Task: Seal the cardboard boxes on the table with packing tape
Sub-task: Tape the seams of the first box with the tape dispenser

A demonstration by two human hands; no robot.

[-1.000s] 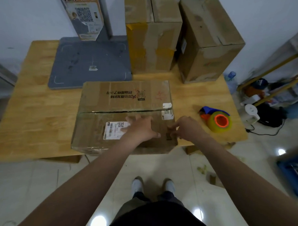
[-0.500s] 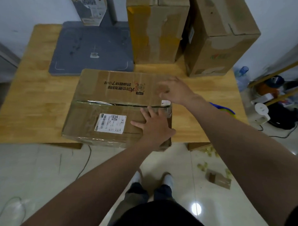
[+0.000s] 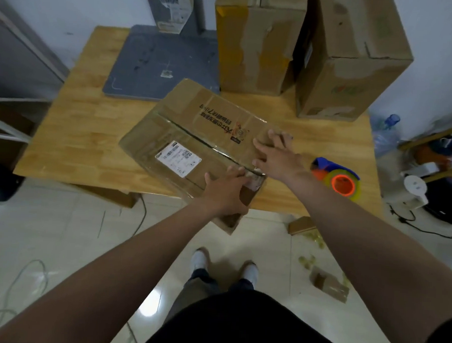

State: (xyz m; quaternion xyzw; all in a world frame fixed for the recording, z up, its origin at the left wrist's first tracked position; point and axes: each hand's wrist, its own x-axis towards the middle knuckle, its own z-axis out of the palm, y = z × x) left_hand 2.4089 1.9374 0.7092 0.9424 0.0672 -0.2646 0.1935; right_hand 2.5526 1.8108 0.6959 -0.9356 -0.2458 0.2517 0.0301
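A flat cardboard box (image 3: 185, 133) with a white label and clear tape along its top seam lies skewed on the wooden table (image 3: 73, 138), its near corner past the table's front edge. My left hand (image 3: 225, 192) grips that near corner, thumb down the side. My right hand (image 3: 275, 154) lies flat with fingers spread on the box's right end. A tape dispenser (image 3: 341, 183) with a yellow roll, orange core and blue handle lies on the table to the right of the box, untouched.
Two tall cardboard boxes (image 3: 256, 40) (image 3: 354, 55) stand at the back of the table. A grey platform scale (image 3: 159, 64) sits at the back left. Cardboard scraps (image 3: 328, 283) and cables lie on the tiled floor. A kettle (image 3: 413, 190) is at the right.
The flat box has turned from square to the table edge to a diagonal, its near right corner swinging out over the edge. My left hand shifted to that corner; my right hand moved along its right end.
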